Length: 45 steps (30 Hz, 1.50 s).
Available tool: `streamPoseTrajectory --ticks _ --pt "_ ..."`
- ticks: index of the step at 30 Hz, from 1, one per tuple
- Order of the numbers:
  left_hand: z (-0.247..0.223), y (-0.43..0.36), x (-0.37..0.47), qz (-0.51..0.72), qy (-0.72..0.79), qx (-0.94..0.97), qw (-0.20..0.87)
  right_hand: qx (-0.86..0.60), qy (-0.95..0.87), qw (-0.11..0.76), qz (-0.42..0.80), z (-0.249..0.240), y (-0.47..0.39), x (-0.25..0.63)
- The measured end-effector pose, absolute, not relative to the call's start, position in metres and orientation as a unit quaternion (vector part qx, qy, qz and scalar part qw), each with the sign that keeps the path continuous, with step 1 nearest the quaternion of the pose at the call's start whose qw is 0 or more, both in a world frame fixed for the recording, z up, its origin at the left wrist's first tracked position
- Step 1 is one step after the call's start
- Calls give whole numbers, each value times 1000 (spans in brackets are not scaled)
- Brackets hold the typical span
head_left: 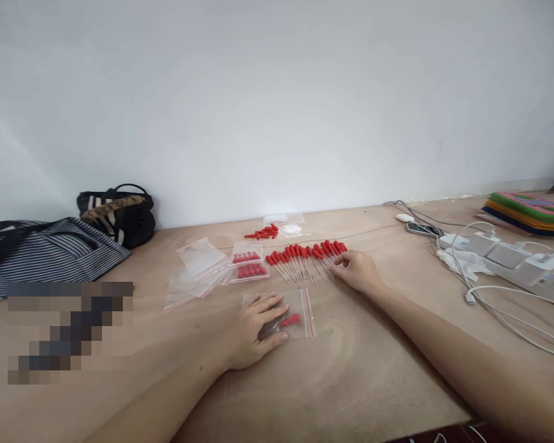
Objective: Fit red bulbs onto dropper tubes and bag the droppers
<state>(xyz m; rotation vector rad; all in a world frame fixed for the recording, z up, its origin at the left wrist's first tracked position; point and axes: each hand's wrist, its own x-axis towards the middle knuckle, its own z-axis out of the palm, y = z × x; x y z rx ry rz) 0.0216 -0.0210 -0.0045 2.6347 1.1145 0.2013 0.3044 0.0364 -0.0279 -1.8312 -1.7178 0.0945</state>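
Observation:
My left hand [253, 329] lies with its fingers spread on a clear zip bag [308, 307] with a red seal line. Inside that bag is a dropper with a red bulb [290, 320]; the hand partly hides its clear tube. At the right end of a spread row of red-bulbed glass droppers [300, 258], my right hand [357, 271] has its thumb and fingers closed on a dropper's tube. Left of the row lie two filled zip bags [248, 271] with red bulbs showing in them. Flat clear zip bags [200, 264] overlap beside these.
Loose red bulbs [265, 232] and a bag of clear tubes [289, 225] lie near the wall. A striped bag [60, 249] and a black bag [120, 215] stand left. White chargers with cables [512, 255], a phone [422, 228] and stacked coloured sheets [530, 212] occupy the right.

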Motion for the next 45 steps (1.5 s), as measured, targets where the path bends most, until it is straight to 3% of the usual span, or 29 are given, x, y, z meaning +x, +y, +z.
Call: streamPoseTrajectory --ticks 7,17,26,30,35,39,45 --pt "-7 -20 23 85 381 909 144 -735 -633 244 25 -28 40 281" --pt "-8 -21 22 99 375 910 150 -743 -616 256 53 -29 40 281" --pt "-6 -22 24 93 381 907 153 -707 -659 256 -16 -32 39 278" --pt "-5 -23 24 96 381 906 156 -602 -704 371 74 -32 36 281" --pt "-5 -23 24 92 382 906 155 -452 -687 494 283 -34 16 277" --pt "-4 -24 24 94 383 906 156 -409 -618 522 423 -32 0 268" --pt "-5 -23 23 96 388 903 156 -482 -501 539 475 -37 -4 253"
